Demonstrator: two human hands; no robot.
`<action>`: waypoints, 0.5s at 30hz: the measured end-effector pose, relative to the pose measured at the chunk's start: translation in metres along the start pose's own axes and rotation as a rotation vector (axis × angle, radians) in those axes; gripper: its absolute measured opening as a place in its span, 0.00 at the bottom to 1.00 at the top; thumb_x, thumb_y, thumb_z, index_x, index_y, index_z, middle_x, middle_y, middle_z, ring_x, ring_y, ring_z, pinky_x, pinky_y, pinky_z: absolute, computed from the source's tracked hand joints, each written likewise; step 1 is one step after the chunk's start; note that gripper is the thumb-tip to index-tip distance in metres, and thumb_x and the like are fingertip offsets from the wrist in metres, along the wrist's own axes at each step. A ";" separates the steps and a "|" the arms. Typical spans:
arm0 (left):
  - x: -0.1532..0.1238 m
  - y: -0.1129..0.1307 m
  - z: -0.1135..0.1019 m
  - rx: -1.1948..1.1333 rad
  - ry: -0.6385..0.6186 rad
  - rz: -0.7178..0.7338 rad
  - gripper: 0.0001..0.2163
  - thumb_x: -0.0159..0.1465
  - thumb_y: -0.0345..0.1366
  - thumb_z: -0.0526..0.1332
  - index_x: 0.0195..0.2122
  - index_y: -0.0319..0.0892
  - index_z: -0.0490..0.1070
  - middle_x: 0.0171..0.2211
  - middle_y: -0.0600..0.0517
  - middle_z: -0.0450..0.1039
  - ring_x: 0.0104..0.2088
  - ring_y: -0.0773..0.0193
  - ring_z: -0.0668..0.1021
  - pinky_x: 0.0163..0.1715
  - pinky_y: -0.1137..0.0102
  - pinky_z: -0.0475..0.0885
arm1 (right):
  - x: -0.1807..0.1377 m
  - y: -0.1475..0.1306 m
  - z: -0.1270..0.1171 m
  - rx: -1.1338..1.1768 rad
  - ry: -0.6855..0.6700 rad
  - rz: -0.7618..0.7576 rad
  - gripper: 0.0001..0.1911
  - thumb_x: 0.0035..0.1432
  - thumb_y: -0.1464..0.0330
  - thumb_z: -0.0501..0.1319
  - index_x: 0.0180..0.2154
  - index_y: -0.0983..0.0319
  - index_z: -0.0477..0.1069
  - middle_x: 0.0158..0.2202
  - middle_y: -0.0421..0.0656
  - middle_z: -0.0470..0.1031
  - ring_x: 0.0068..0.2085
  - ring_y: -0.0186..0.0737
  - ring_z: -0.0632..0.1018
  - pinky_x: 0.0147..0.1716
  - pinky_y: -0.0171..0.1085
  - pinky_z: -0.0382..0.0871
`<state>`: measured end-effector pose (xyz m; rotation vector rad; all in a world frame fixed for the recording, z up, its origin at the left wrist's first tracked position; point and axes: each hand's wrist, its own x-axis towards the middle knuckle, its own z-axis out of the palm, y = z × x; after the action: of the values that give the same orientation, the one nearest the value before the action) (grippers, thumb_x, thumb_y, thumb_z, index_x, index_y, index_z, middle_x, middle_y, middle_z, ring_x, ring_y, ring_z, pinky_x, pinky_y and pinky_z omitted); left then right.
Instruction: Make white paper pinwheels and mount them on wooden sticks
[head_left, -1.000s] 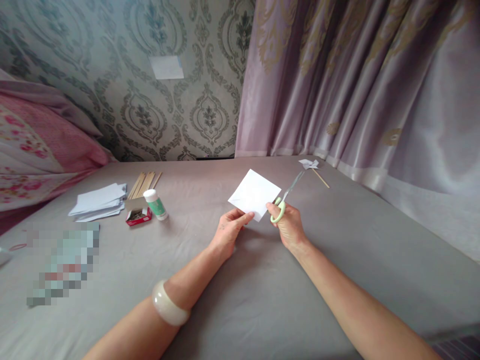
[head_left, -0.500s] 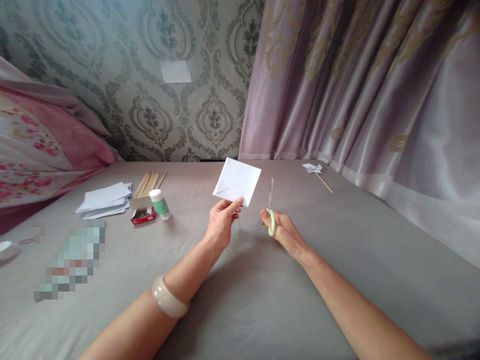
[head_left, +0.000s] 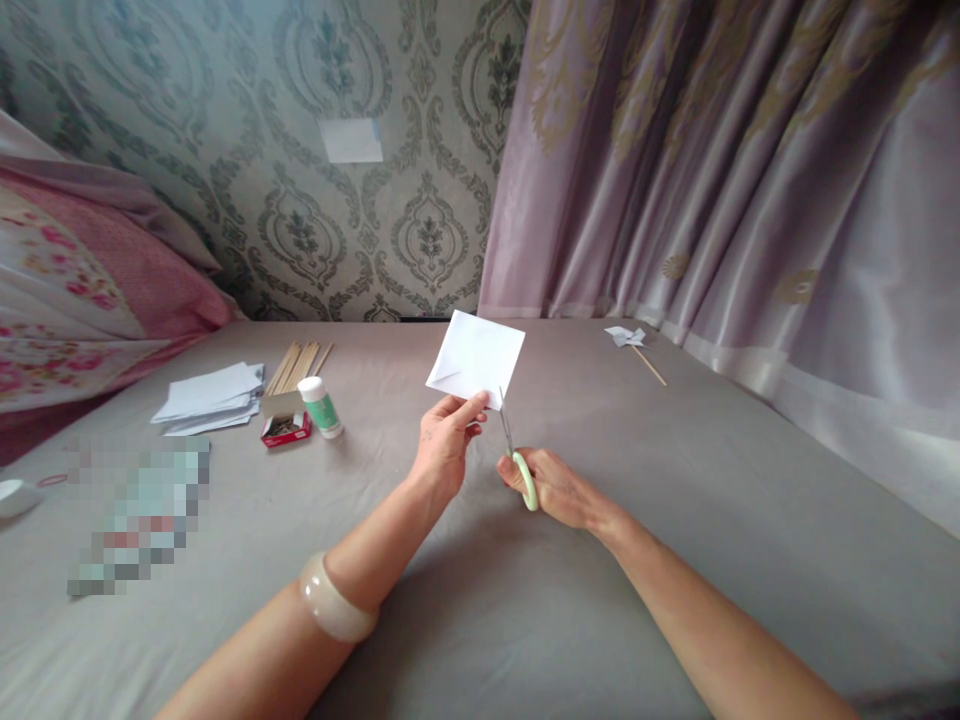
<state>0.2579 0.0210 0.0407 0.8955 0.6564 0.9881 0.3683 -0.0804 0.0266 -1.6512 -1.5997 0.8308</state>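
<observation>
A square sheet of white paper (head_left: 477,354) is pinched by its lower corner in my left hand (head_left: 450,440), raised above the grey cloth. Fold or crease lines show near its left corner. My right hand (head_left: 553,482) grips a pair of scissors (head_left: 527,480) with pale green handles, thumb through one loop. The blades point up, and their tips overlap the paper's lower right corner, close to my left fingertips. Whether the blades are parted or touch the paper, I cannot tell.
To the left lie stacked white papers (head_left: 206,395), several wooden sticks (head_left: 298,368), a red box of small metal pieces (head_left: 286,430) and a white-and-green bottle (head_left: 321,408). A paper pinwheel (head_left: 628,338) on a stick lies at the back right. A blurred packet (head_left: 146,520) is nearer left.
My right hand has moved left and slightly down with the scissors, bringing the blade tips to the paper's lower right corner. The paper has barely shifted.
</observation>
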 end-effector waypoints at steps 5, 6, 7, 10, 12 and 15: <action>-0.001 -0.002 0.000 0.010 0.001 -0.010 0.12 0.43 0.37 0.71 0.20 0.38 0.69 0.21 0.54 0.69 0.24 0.72 0.69 0.26 0.74 0.60 | 0.000 -0.003 0.001 0.009 0.018 0.031 0.29 0.54 0.42 0.51 0.20 0.60 0.54 0.19 0.35 0.53 0.24 0.30 0.54 0.22 0.33 0.47; -0.002 -0.002 0.000 0.011 -0.001 -0.011 0.12 0.43 0.37 0.71 0.20 0.38 0.69 0.21 0.54 0.69 0.24 0.72 0.69 0.26 0.74 0.60 | -0.001 -0.003 0.001 0.012 0.020 0.038 0.29 0.54 0.43 0.51 0.20 0.60 0.54 0.19 0.35 0.52 0.24 0.30 0.54 0.22 0.33 0.46; -0.002 -0.002 0.000 0.014 -0.002 -0.011 0.12 0.43 0.37 0.71 0.20 0.38 0.69 0.21 0.54 0.69 0.24 0.72 0.69 0.26 0.74 0.60 | -0.001 -0.002 0.000 0.016 0.021 0.041 0.29 0.54 0.43 0.51 0.20 0.60 0.54 0.19 0.35 0.52 0.24 0.30 0.54 0.22 0.33 0.46; -0.002 -0.002 0.000 0.023 -0.006 -0.005 0.12 0.44 0.38 0.71 0.20 0.38 0.70 0.21 0.54 0.69 0.24 0.72 0.69 0.27 0.74 0.60 | -0.002 -0.001 0.000 0.040 0.009 0.036 0.29 0.55 0.43 0.51 0.20 0.60 0.53 0.20 0.35 0.51 0.24 0.30 0.53 0.22 0.33 0.46; -0.001 -0.002 0.000 0.027 -0.006 0.000 0.13 0.44 0.38 0.71 0.20 0.38 0.69 0.21 0.54 0.69 0.24 0.72 0.69 0.27 0.74 0.60 | -0.002 0.000 -0.001 0.055 0.003 0.035 0.29 0.55 0.43 0.52 0.21 0.60 0.53 0.20 0.35 0.50 0.24 0.30 0.53 0.22 0.33 0.45; -0.002 -0.003 0.000 0.023 -0.004 0.002 0.12 0.45 0.38 0.71 0.20 0.38 0.69 0.21 0.54 0.69 0.24 0.72 0.69 0.27 0.74 0.60 | -0.001 -0.001 -0.001 0.061 0.009 0.048 0.29 0.54 0.43 0.52 0.20 0.61 0.52 0.21 0.35 0.50 0.24 0.29 0.53 0.23 0.33 0.45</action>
<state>0.2583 0.0189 0.0387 0.9180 0.6649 0.9825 0.3689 -0.0814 0.0278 -1.6539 -1.5189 0.8871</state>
